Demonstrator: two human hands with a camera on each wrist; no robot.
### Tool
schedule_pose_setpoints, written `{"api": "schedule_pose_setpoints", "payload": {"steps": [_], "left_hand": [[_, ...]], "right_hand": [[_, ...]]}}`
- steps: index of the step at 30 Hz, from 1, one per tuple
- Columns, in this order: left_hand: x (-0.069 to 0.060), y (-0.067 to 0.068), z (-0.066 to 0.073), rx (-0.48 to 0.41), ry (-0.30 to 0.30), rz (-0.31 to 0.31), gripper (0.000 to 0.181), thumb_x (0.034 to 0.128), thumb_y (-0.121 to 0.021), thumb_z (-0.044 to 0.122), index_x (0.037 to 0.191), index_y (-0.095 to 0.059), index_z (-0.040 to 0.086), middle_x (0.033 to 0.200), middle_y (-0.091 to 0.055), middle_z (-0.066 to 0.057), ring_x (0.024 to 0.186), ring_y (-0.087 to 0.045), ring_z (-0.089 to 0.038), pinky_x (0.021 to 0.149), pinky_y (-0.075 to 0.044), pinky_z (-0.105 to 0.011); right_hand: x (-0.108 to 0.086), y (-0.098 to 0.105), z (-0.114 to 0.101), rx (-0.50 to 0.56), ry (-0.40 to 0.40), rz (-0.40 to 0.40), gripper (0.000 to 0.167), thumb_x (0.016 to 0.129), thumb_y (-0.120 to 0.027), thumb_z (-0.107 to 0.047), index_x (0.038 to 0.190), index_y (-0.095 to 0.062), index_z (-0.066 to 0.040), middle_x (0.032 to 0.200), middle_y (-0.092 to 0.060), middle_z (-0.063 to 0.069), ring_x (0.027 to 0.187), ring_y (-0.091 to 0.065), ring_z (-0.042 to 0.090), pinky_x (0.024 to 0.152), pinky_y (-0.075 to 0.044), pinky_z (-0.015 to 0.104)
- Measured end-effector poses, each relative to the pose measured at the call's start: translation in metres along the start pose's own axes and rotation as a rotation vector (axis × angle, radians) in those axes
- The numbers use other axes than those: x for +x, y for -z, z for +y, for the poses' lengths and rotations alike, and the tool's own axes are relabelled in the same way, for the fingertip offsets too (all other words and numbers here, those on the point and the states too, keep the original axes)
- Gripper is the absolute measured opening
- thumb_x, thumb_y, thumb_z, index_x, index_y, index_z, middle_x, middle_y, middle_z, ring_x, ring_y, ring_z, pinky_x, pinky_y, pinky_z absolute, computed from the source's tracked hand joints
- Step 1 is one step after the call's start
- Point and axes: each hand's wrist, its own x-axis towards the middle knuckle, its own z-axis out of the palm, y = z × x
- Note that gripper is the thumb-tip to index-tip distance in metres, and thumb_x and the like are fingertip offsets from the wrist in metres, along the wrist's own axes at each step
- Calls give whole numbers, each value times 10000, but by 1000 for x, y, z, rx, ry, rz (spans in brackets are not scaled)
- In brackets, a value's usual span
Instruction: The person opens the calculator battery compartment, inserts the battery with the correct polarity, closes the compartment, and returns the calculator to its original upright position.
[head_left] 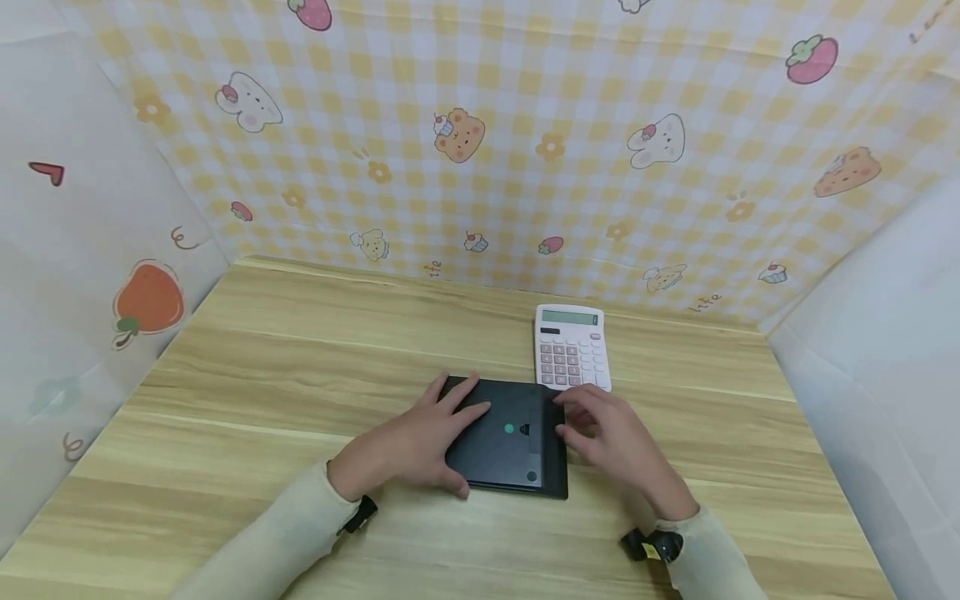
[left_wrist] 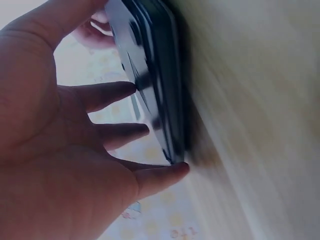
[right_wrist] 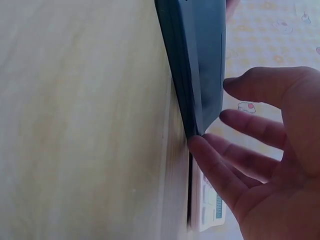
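Note:
A flat black device [head_left: 495, 446] lies on the table; its upper face shows a small hatch, a green dot and a round foot, and its front is hidden. My left hand [head_left: 420, 442] rests across its left part with fingers spread, the thumb at the near edge. In the left wrist view, the left fingertips [left_wrist: 180, 169] meet the device's edge and face. My right hand [head_left: 607, 429] touches the device's right side with loosely bent fingers. One right fingertip [right_wrist: 196, 142] is at a corner in the right wrist view. Just beyond that side lies a white calculator [head_left: 592, 354].
The calculator's near end is close against the black device's far right corner. A wood-grain table [head_left: 300, 342] lies under everything. A checked cloth with cartoon prints [head_left: 525, 192] hangs behind it, and white cloth [head_left: 82, 250] lines the sides.

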Motion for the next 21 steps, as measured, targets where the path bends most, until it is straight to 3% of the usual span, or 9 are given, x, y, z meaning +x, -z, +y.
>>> {"api": "schedule_pose_setpoints", "payload": {"steps": [5, 11, 21], "left_hand": [[-3, -6, 13, 30, 32, 15, 1031, 864, -958, 459, 1692, -447, 119, 1842, -74, -148, 1593, -55, -657, 1129, -487, -652], [-7, -12, 25, 80, 60, 30, 991, 868, -970, 369, 1679, -464, 105, 1835, -110, -159, 1591, -97, -652, 1040, -580, -558], [-6, -18, 30, 173, 50, 69, 965, 875, -968, 368, 1670, -483, 117, 1795, -212, -233, 1550, -197, -686, 970, -623, -523]], "right_hand": [[-1, 1, -2, 22, -40, 0, 331, 949, -841, -33, 1266, -746, -41, 1134, -738, 44, 903, -726, 127, 780, -642, 320], [-1, 1, 0, 29, -29, -41, 364, 964, -832, -57, 1312, -726, -56, 1110, -681, 16, 864, -662, 109, 740, -611, 308], [-1, 2, 0, 62, -66, -98, 410, 981, -824, -90, 1366, -687, -49, 1039, -688, 19, 850, -653, 128, 737, -590, 302]]}}
